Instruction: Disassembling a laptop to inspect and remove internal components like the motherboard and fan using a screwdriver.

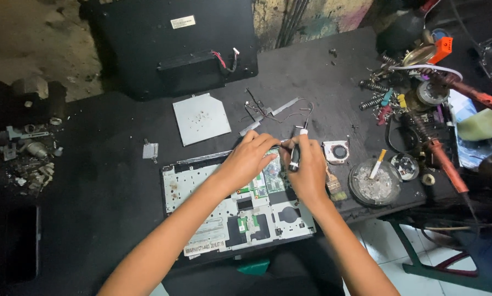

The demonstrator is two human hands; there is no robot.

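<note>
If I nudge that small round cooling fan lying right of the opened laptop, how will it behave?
The cooling fan lies flat on the black table, so it would probably slide rather than roll or tip. It looks small and plastic, likely light. Its exposed blades seem fragile, and the paintbrush close beside it could get knocked.

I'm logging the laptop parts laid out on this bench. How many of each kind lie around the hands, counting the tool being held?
Opened laptop chassis: 1
Silver drive: 1
Cooling fan: 1
Black back cover: 1
Small heatsink: 1
Screwdriver, in the right hand: 1
Total: 6
</note>
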